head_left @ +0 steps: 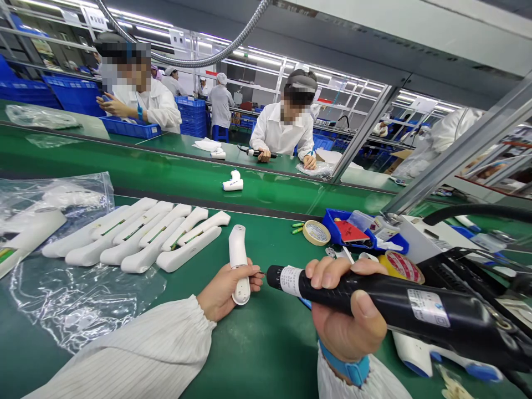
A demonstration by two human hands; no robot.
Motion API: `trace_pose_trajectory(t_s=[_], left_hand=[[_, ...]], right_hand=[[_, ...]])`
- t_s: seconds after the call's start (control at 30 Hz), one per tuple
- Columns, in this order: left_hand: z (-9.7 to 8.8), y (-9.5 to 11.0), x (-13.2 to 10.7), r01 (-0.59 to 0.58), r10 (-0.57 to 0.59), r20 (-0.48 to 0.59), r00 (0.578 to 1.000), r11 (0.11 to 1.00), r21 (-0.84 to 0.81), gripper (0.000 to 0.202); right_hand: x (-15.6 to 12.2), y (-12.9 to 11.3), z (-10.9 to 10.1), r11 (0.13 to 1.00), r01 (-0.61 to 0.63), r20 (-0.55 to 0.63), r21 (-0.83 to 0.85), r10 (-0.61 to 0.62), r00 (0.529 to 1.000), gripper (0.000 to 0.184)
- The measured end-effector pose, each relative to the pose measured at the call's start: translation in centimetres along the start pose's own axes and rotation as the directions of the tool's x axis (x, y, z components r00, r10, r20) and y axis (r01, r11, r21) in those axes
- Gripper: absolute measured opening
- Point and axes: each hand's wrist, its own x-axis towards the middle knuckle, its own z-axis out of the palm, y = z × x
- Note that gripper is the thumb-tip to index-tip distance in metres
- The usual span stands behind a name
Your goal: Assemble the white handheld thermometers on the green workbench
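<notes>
My left hand (224, 288) is closed around the lower end of a white handheld thermometer shell (238, 260) lying on the green bench. My right hand (344, 310) grips a black electric screwdriver (399, 307) held level, its tip (262, 273) against the side of the shell beside my left fingers. A blue strap circles my right wrist. To the left lies a row of several white shell halves (137, 235).
Clear plastic bags (75, 299) cover the left of the bench. A tape roll (316, 233), a blue parts tray (332, 223) and a red-printed tape roll (401, 267) sit to the right. One white thermometer (233, 181) rides the conveyor belt. Workers in white coats sit across it.
</notes>
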Motion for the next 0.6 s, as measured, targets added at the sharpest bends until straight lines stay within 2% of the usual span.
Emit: trace_pose_trajectory(t_s=[0.3, 0.47, 0.6], left_hand=[[0.2, 0.0, 0.0, 0.002, -0.002, -0.008, 1.0, 1.0, 0.016, 0.015], [0.0, -0.3, 0.0, -0.067, 0.067, -0.021, 0.998, 0.998, 0.022, 0.017], [-0.4, -0.6, 0.3, -0.123, 0.123, -0.007, 0.992, 0.992, -0.004, 0.019]], right_hand=[[0.0, 0.1, 0.0, 1.0, -0.006, 0.011, -0.015, 0.007, 1.0, 0.02], [0.1, -0.9, 0.3, 0.999, -0.035, -0.029, 0.037, 0.036, 0.999, 0.019], [-0.3, -1.3, 0.6, 0.989, -0.116, 0.021, 0.09, 0.114, 0.993, 0.018]])
